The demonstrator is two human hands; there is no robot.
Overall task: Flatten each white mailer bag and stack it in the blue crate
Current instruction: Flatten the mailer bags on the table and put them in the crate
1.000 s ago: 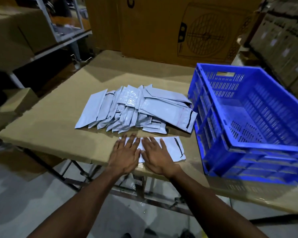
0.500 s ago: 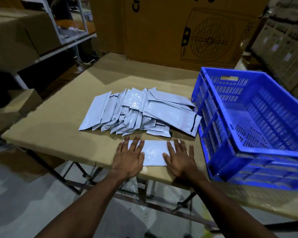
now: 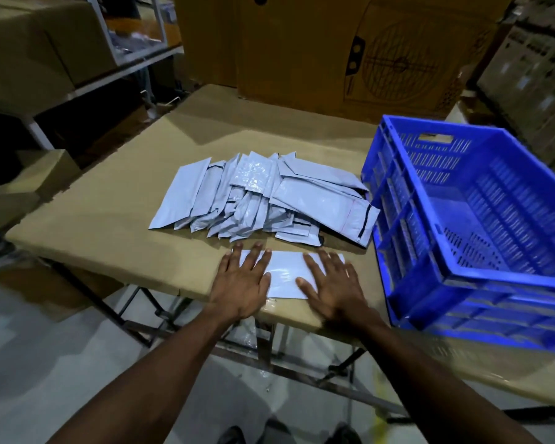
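L to R. My left hand (image 3: 241, 283): fingers straight and spread, palm down, pressing the left end of the white mailer bag (image 3: 285, 274); nothing is curled round it. The bag lies flat on the table (image 3: 109, 219) near the front edge, directly under both palms, its middle strip bare between them. My right hand (image 3: 332, 283): also flat, fingers splayed, pressing the bag's right end.

Beyond my fingertips: the pile of mailer bags (image 3: 263, 197), fanned and overlapping, not yet flattened. Right of my right hand, just beside it: the blue crate (image 3: 407, 251); no bags visible inside, so I judge the task is at an early stage.

Handling, by my judgement: thin plastic film, v. light, limp, prob. slick on the cardboard-coloured top; may trap air and spring back. Best taken w/ a pinch at the two short ends, kept level, so it doesn't fold en route to the crate.
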